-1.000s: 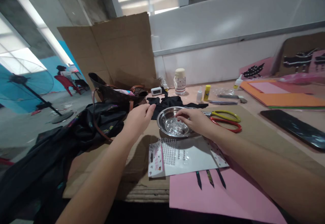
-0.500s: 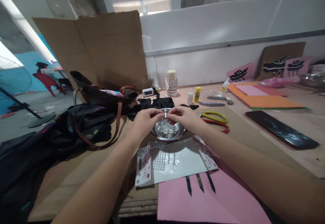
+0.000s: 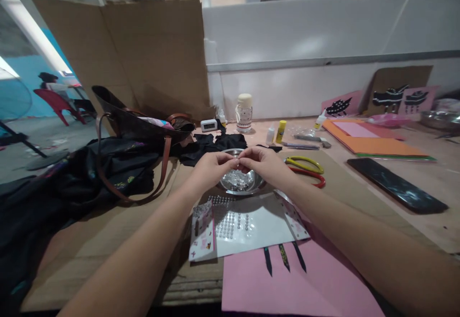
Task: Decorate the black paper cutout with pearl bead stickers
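Over the shiny metal bowl (image 3: pixel 247 191), my left hand (image 3: pixel 214 167) and my right hand (image 3: pixel 265 164) meet with their fingertips pinched together. Whatever they hold between them is too small to name. Clear and silvery bits (image 3: pixel 239 179) lie in the bowl below. Just nearer to me is a sheet of stick-on gems (image 3: pixel 258 231), with silver rows on its left part and printed ends. Under its near edge lies pink paper (image 3: pixel 283 293) bearing dark pointed strips (image 3: pixel 283 258).
Scissors (image 3: pixel 305 165) with yellow and red handles lie right of the bowl, a black phone (image 3: pixel 395 185) farther right. Behind are black scraps (image 3: pixel 230 141), a glue stick (image 3: pixel 281 131) and a bottle (image 3: pixel 244 113). A handbag (image 3: pixel 132 120) and black cloth (image 3: pixel 79 187) fill the left. A person (image 3: pixel 50 82) sits far off.
My fingertips have come together over the bowl, where a small gap showed before. The view has shifted slightly; the things on the table lie as before.
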Demonstrator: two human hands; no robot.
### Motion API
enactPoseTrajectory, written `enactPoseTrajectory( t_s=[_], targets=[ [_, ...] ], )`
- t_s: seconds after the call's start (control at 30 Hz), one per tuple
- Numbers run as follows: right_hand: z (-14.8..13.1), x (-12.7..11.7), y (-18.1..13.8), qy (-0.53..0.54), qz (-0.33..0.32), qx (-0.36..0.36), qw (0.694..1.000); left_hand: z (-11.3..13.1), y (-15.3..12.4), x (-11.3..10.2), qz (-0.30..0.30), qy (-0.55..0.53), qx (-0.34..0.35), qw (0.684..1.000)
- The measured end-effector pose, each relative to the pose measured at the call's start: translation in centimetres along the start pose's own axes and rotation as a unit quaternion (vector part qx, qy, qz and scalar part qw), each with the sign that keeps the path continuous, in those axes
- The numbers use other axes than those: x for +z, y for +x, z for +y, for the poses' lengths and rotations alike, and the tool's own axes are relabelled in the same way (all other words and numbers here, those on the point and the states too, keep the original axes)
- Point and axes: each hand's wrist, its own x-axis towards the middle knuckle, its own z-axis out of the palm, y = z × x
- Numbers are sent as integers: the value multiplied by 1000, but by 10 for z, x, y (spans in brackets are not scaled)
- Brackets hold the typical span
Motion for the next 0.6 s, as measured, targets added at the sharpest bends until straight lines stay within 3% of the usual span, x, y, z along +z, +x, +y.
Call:
enactPoseTrajectory(
  t_s=[0.27,0.47,0.6],
  targets=[
    [-9,2,-4,8,17,-14,1000,-4,4,0,0,-64,-1,998],
    [-9,4,-5,3,35,-9,999,2,2,-5,41,54,4,998],
    [-9,3,-4,-4,48,0,999,4,1,-7,48,68,-9,996]
  ],
)
